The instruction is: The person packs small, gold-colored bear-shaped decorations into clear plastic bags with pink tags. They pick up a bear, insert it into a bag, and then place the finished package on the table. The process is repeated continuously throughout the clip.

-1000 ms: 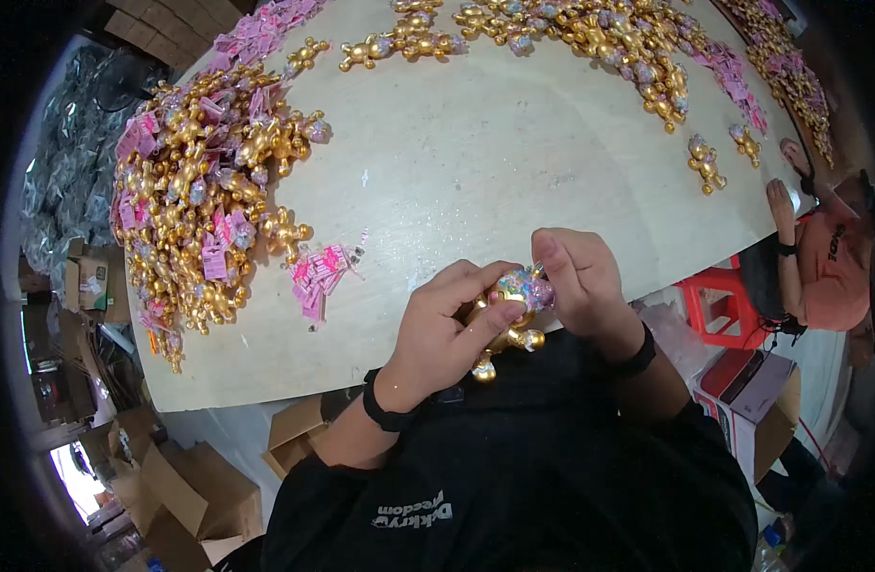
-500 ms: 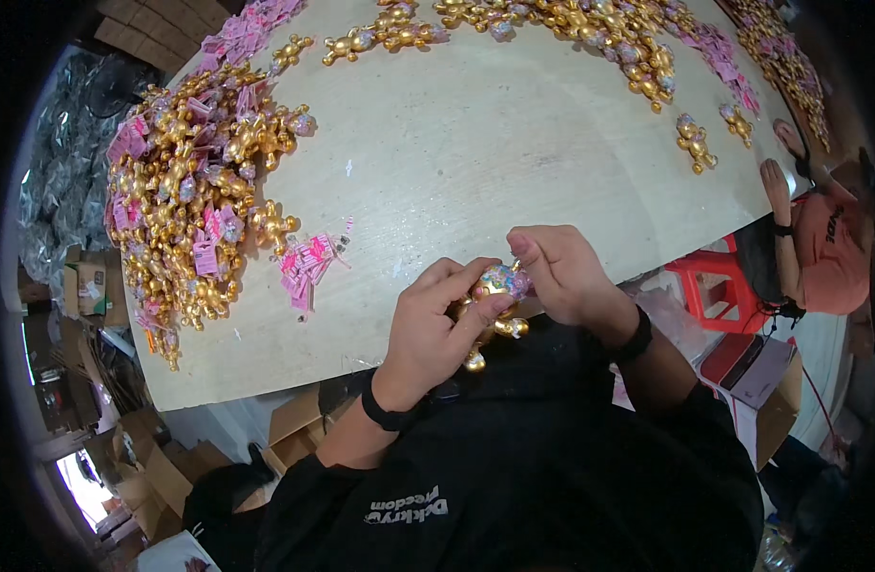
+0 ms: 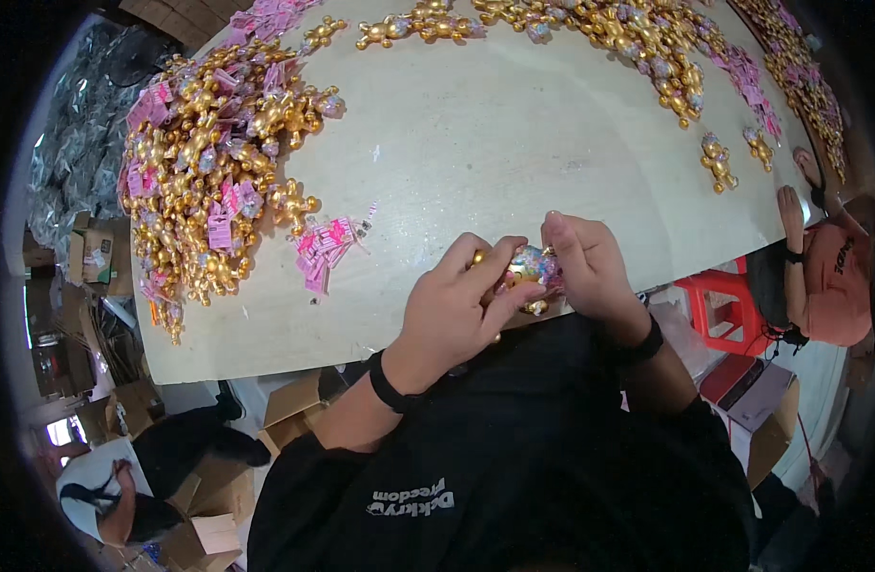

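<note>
A small gold bear figurine [image 3: 529, 267] with a shiny multicoloured part is held between my hands, just over the table's near edge. My left hand [image 3: 459, 305] is closed round its body, with the thumb pressed along the near side. The fingers hide most of the figure. My right hand [image 3: 597, 272] pinches at the figure's right end, thumb up and fingers curled. Whatever small part lies under that thumb cannot be made out. Left of my hands, a little stack of pink striped tags [image 3: 325, 250] lies on the pale table [image 3: 447, 162].
A big heap of gold figurines with pink tags [image 3: 204, 181] covers the table's left side. More figurines [image 3: 638, 48] line the far edge; two [image 3: 719, 164] lie apart at right. A co-worker [image 3: 838, 276] sits near a red stool [image 3: 728, 310]. Another person [image 3: 103, 486] is at lower left, among cartons.
My view has shifted, so the table sits further right and higher. The figurine has turned in my hands and less of its limbs shows. A person in white has come into view at lower left.
</note>
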{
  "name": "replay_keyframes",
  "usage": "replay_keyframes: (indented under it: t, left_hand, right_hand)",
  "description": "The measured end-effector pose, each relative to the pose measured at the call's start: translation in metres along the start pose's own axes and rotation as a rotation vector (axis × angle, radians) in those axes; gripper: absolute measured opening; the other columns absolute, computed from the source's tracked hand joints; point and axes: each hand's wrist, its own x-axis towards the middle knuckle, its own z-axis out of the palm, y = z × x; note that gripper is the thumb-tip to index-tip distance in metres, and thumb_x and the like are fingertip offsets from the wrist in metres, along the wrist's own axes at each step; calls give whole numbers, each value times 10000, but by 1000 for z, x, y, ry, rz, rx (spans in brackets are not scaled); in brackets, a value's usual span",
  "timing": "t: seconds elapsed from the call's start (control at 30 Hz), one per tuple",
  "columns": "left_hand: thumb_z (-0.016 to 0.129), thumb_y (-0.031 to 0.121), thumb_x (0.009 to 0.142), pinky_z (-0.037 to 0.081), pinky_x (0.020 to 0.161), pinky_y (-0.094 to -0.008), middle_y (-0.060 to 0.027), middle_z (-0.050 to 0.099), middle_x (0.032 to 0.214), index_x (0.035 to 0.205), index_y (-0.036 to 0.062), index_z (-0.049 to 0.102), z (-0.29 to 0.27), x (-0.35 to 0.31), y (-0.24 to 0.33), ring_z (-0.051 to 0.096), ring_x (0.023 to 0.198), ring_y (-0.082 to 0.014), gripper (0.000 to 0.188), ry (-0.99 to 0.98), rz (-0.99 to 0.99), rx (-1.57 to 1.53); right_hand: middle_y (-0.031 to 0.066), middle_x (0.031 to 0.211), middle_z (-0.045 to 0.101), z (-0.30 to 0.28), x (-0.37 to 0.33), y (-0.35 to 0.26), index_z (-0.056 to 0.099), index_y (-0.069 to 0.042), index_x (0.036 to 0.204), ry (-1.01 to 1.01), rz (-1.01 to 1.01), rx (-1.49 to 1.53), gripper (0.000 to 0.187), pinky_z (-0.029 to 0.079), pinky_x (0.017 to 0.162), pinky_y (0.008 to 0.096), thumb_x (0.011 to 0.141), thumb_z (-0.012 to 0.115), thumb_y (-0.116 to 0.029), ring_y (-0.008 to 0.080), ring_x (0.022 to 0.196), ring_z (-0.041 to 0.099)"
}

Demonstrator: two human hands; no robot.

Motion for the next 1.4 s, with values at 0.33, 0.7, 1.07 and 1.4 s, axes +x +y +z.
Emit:
replay_keyframes:
  t: [0.33, 0.7, 1.07, 1.4]
  left_hand:
    - [757, 358, 916, 532, 658, -353, -110, 604, 924, 1270, 92, 689, -5, -1, -4, 639, 746, -243, 448, 6, -21, 77]
    - [644, 434, 992, 536, 685, -400, -109, 574, 973, 1333, 89, 602, -5, -20, -31, 651, 794, -311, 487, -69, 7, -32]
    - [639, 427, 997, 518, 657, -402, -97, 552, 968, 1335, 99, 589, -4, -10, -33, 623, 770, -294, 473, -77, 57, -22]
    - [638, 450, 998, 540, 757, -384, -91, 591, 1023, 1396, 130, 578, -8, -9, -37, 653, 863, -276, 514, -157, -29, -33]
  right_hand:
    - [53, 619, 441, 2, 7, -14, 508, 30, 765, 53, -56, -159, 387, 384, 543, 327, 1078, 493, -197, 89, 611, 442]
    - [64, 668, 490, -5, -3, -2, 496, -15, 791, -199, -86, -156, 285, 384, 572, 321, 1018, 548, -179, 132, 631, 458]
    - [112, 673, 475, -2, -7, -13, 504, 7, 792, -45, -211, -321, 357, 376, 568, 358, 1037, 541, -249, 211, 599, 464]
    - [29, 800, 559, -9, -3, 1, 545, -10, 967, -105, -37, 7, 199, 446, 666, 252, 971, 674, -161, 81, 739, 519]
